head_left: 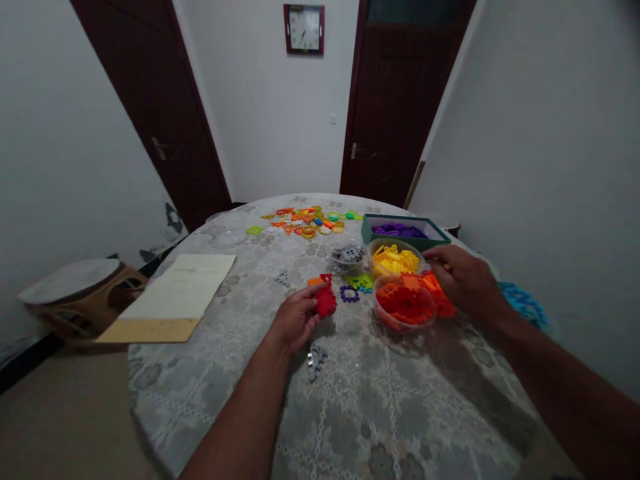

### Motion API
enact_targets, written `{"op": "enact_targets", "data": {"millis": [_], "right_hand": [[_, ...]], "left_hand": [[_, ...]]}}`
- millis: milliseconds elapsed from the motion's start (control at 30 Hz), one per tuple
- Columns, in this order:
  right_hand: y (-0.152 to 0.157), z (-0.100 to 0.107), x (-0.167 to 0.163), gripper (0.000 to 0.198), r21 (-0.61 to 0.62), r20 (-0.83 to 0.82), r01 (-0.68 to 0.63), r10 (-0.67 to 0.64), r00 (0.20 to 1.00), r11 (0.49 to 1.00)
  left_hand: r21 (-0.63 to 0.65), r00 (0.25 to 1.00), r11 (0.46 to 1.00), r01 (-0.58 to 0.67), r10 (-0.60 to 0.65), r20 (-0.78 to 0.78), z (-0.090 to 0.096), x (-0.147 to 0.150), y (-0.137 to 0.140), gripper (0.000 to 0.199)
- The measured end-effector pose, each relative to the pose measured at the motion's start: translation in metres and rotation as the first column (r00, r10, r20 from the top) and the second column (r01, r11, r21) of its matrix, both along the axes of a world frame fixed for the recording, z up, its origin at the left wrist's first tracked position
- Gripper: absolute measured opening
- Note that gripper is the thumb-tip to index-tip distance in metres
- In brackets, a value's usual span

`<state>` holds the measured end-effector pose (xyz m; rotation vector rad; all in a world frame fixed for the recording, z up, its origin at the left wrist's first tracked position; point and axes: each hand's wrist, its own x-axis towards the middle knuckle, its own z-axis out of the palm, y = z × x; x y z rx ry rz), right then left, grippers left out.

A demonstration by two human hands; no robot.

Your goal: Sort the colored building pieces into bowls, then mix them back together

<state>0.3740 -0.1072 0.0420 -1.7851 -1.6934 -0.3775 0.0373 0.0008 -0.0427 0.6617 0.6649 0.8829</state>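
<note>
A person stood or sat at a round, cloth-covered bench (240, 413) with both hands out over plastic building pieces. The left hand (299, 316) grasped a red piece (327, 303) above the bench's middle, left of a clear tub (400, 327) of red and orange pieces. The right hand (463, 275), fingers curled, was over loose orange pieces (440, 295) beside that tub; whether it gripped one, I cannot tell. The step appeared to be choosing a piece while holding another. The next move seemed to call for a light fingertip pinch, keeping clear of the yellow pieces (395, 259).
</note>
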Motion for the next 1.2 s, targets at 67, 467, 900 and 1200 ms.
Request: {"op": "enact_targets", "data": {"millis": [67,467,900,1200], "right_hand": [[-0.002,-0.003,-0.049,0.026,-0.038,-0.009,-0.243,0.243,0.970,0.969],[0.007,-0.036,-0.158,0.030,-0.236,0.107,-0.479,0.512,0.852,0.846],[0.008,-0.002,-0.052,0.036,-0.216,-0.414,0.051,-0.139,0.900,0.975],[0.019,-0.011,-0.063,0.027,-0.205,0.069,0.258,-0.249,0.966,0.944]], "left_hand": [[0.012,0.999,0.999,0.036,-0.036,-0.010,0.001,-0.001,-0.002,0.044],[0.078,0.981,0.978,0.194,-0.193,-0.021,0.005,-0.008,-0.006,0.037],[0.007,0.996,0.996,-0.085,0.085,-0.032,0.008,-0.007,0.001,0.017],[0.071,0.915,0.914,-0.400,0.403,-0.025,0.001,-0.015,0.013,0.031]]}}
